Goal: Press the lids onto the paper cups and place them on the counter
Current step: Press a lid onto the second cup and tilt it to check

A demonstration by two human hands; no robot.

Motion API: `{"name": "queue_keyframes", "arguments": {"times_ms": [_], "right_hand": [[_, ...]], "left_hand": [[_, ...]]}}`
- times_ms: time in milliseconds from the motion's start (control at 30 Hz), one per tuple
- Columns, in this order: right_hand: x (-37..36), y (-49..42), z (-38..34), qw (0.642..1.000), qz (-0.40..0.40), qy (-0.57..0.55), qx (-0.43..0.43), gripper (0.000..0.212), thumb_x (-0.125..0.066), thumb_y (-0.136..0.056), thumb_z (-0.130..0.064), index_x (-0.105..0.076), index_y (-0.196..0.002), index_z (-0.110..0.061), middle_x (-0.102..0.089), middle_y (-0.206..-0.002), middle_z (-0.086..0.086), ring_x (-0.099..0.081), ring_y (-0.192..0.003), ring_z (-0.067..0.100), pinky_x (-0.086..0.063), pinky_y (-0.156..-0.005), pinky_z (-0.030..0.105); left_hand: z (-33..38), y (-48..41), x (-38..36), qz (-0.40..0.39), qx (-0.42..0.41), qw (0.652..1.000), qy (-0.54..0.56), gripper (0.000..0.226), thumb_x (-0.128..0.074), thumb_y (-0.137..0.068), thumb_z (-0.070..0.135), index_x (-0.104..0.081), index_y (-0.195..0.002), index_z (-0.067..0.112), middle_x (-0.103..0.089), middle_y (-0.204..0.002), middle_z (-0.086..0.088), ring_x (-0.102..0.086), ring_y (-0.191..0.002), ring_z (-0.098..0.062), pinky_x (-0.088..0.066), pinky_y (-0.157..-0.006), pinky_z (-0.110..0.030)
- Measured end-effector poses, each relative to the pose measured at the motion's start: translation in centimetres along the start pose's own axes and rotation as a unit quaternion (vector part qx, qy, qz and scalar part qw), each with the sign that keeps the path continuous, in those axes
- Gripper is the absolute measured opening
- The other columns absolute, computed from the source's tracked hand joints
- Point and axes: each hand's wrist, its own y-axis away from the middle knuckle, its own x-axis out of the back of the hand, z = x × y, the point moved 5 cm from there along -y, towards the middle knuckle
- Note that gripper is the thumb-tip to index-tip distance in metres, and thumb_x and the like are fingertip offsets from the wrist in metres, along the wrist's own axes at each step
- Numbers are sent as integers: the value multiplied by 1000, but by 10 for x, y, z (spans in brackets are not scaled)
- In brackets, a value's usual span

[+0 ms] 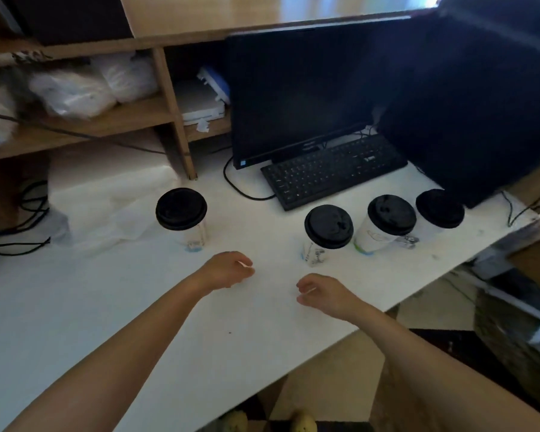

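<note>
Hovering above the white counter [75, 307], our left hand [228, 269] and right hand [323, 294] hold nothing, fingers loosely curled; one lidded cup [181, 213] stands beyond, three more cups [391, 215] near the keyboard [334, 169].

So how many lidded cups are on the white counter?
4, all on the counter: the left cup alone, then the near cup, middle cup and far cup in a row at the right. None seems hidden.

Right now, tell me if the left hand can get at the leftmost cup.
Probably yes: the left hand is empty and just short of the cup, with only bare counter between them.
</note>
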Motion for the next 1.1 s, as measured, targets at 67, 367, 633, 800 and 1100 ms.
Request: {"name": "queue_keyframes", "arguments": {"times_ms": [67,367,633,800,1100], "right_hand": [[22,10,16,999,31,32,-2,36,-65,-88,-23,-57,-120,-9,-60,-122,9,-57,-94,15,-46,-84,23],[85,-7,12,985,140,-89,43,78,-75,-79,-17,-29,-142,-11,-44,-137,5,-46,-121,21,-38,-91,25],[77,-14,-7,974,125,-164,97,80,-81,-71,-16,-38,-138,-16,-53,-132,3,-53,-119,21,-48,-99,37],[45,-2,-35,971,90,-173,134,75,-81,-72,-14,-41,-135,-17,-55,-128,1,-53,-117,18,-48,-96,31],[-47,15,-78,971,-13,-149,186,73,-78,-76,-14,-40,-137,-22,-52,-126,-9,-51,-118,11,-44,-102,29]], "left_hand": [[21,-8,-18,0,-37,999,-37,32,-63,-87,29,-59,-117,19,-64,-115,-6,-60,-101,-20,-47,-82,-29],[102,-38,-68,7,-149,984,100,85,-76,-74,9,-30,-144,25,-48,-134,1,-48,-124,-21,-40,-90,-27],[96,-21,-66,62,-165,969,172,76,-78,-70,3,-43,-136,21,-56,-129,2,-52,-121,-18,-47,-94,-30],[68,19,-44,110,-154,966,174,76,-78,-70,4,-44,-136,22,-58,-126,4,-54,-118,-16,-49,-88,-25],[-26,93,-27,210,-94,951,206,76,-79,-71,6,-42,-136,22,-56,-119,9,-54,-109,-8,-48,-74,-4]]}}
